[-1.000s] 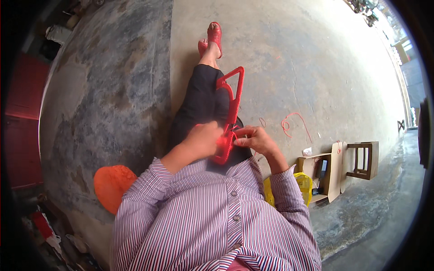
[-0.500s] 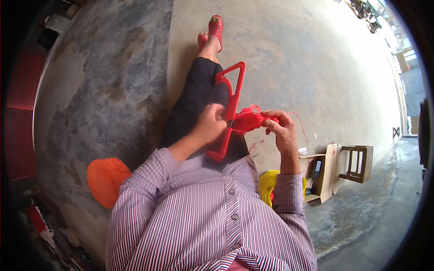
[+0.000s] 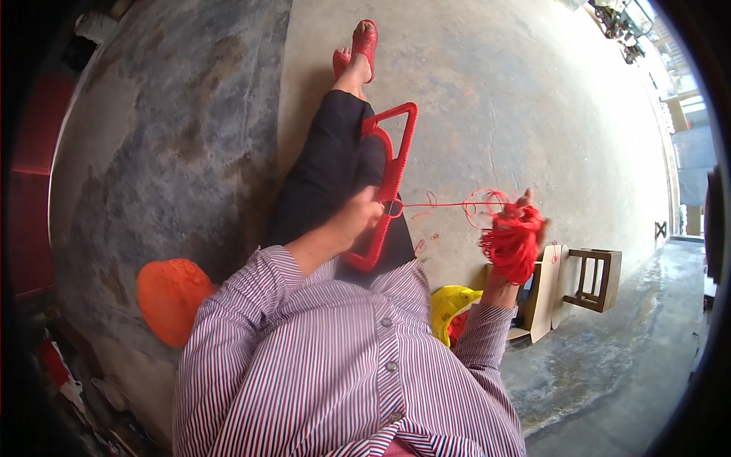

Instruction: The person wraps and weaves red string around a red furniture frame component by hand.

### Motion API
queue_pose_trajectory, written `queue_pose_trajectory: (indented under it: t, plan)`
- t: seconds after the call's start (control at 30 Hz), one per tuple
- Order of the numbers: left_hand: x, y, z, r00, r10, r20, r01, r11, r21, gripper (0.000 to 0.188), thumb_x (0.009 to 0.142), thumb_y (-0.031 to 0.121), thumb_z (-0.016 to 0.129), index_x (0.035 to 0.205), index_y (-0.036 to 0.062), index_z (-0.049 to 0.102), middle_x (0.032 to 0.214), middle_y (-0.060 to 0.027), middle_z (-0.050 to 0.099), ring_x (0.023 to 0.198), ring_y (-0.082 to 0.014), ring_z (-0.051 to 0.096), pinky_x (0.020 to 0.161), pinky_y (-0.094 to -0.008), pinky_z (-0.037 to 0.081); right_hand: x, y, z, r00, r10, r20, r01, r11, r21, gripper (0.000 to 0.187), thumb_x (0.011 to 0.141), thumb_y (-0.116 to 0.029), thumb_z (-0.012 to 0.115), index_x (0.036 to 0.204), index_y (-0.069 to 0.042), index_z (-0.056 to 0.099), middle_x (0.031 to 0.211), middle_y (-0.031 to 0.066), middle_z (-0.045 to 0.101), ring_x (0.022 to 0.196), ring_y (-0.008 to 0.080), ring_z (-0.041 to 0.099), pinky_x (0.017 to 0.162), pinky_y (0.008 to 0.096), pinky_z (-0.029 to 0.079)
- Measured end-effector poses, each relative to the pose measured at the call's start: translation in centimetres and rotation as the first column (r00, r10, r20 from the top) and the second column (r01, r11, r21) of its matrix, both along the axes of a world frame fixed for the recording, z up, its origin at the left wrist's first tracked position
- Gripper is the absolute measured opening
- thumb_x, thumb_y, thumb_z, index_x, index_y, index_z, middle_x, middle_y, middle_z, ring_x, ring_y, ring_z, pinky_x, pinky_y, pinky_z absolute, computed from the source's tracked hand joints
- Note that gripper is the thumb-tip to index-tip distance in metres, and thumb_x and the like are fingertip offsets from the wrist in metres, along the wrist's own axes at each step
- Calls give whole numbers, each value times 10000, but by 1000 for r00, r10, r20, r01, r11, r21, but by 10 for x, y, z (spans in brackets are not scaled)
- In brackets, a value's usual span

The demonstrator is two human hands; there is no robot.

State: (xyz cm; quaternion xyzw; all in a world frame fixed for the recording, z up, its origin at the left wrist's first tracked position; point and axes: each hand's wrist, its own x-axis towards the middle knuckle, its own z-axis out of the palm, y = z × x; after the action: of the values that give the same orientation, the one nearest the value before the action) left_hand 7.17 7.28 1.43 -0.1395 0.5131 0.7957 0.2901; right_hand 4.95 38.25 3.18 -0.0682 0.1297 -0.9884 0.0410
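Note:
A red plastic frame (image 3: 390,179) with notched edges and open cut-outs lies slantwise over my dark-trousered legs. My left hand (image 3: 360,215) is closed at its middle, fingers pinched beside a small red loop. From there a single red cord (image 3: 445,204) runs taut to the right. At its other end my right hand (image 3: 528,204) holds a thick bundle of red cord (image 3: 513,244), whose strands hang over the palm and wrist and hide most of the fingers. Loose loops of cord hang by the bundle.
An orange round object (image 3: 173,301) sits on the floor at left. Near my right forearm are a yellow bag (image 3: 451,308) with red stuff in it, an open cardboard box (image 3: 544,293) and a small wooden stool (image 3: 598,282). Red cord scraps lie on the concrete floor (image 3: 472,137).
My right hand has swung away to the right with the red cord bundle, drawing one cord out straight from the frame. My left hand stays at the frame, which has barely shifted.

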Motion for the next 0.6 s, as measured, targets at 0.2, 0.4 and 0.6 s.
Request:
queue_pose_trajectory:
  t: [0.2, 0.4, 0.6]
  plan:
    - [2, 4, -6, 1000, 29, -4, -29, 999, 39, 381, 780, 62, 446, 1156, 24, 493, 853, 25, 471, 709, -63, 434, 663, -200, 389, 33, -105, -3, 930, 121, 347, -345, 613, 711, 200, 848, -2, 596, 1045, -3, 566, 1080, 128, 638, 755, 149, 638, 691, 262, 517]
    - [0, -1, -15, 1000, 21, 19, -21, 999, 37, 350, 771, 70, 451, 1114, 35, 509, 826, 23, 465, 700, -71, 411, 643, -213, 366, 32, -114, 27, 953, 140, 268, -301, 500, 812, 174, 822, 30, 635, 972, -11, 559, 798, 30, 615, 682, 100, 591, 603, 276, 494]
    - [-6, 2, -32, 997, -17, 78, 14, 999, 39, 379, 727, 70, 458, 1099, 23, 508, 810, 12, 470, 703, -73, 423, 633, -221, 357, 50, -122, 50, 946, 230, 229, -322, 583, 746, 179, 767, 33, 599, 927, -31, 549, 729, 15, 583, 592, 82, 538, 533, 223, 426]
